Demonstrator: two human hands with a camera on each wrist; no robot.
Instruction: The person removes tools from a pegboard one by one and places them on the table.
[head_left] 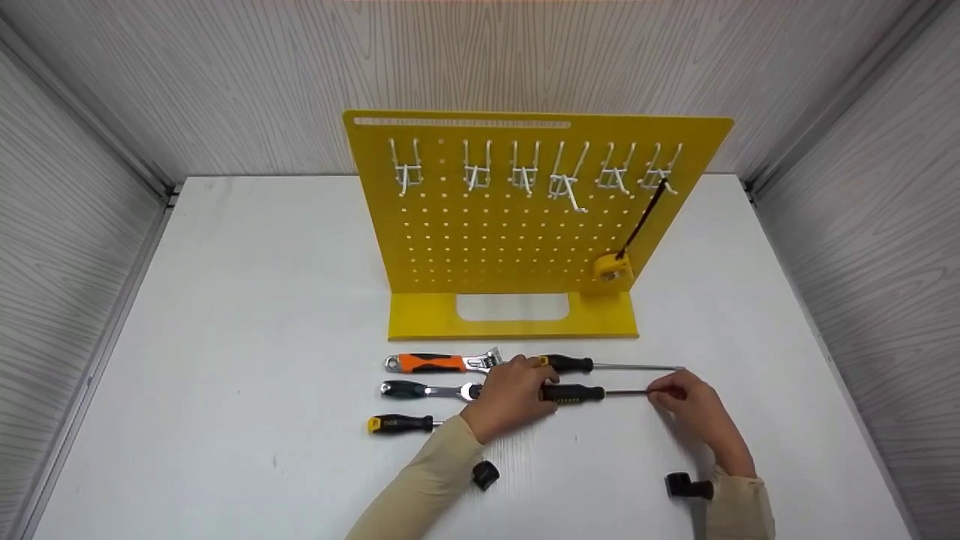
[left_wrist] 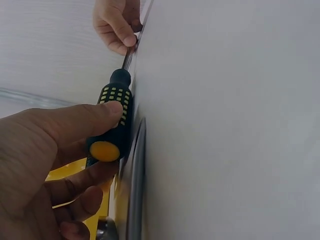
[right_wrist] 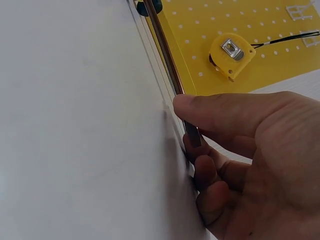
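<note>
My left hand (head_left: 515,395) grips the dark handle of a screwdriver (head_left: 574,394) low over the white table. In the left wrist view that screwdriver (left_wrist: 111,117) shows rows of yellow-green squares and an orange end cap, with the thumb laid along its side. Near the tip, my right hand (head_left: 688,401) pinches the metal shaft between thumb and fingers; the right wrist view has the flat tip (right_wrist: 194,137) at the fingers. Just behind it lies a second screwdriver (head_left: 566,364), its shaft pointing right. An orange-and-black adjustable wrench (head_left: 435,363) and a green-handled ratchet (head_left: 405,389) lie left of my left hand.
Behind the tools stands a yellow pegboard (head_left: 487,247) with a row of white hooks (head_left: 525,176). A yellow tape measure (head_left: 613,268) hangs by its black strap from the rightmost hook. Another screwdriver (head_left: 401,424) lies front left, its shaft partly hidden by my left arm.
</note>
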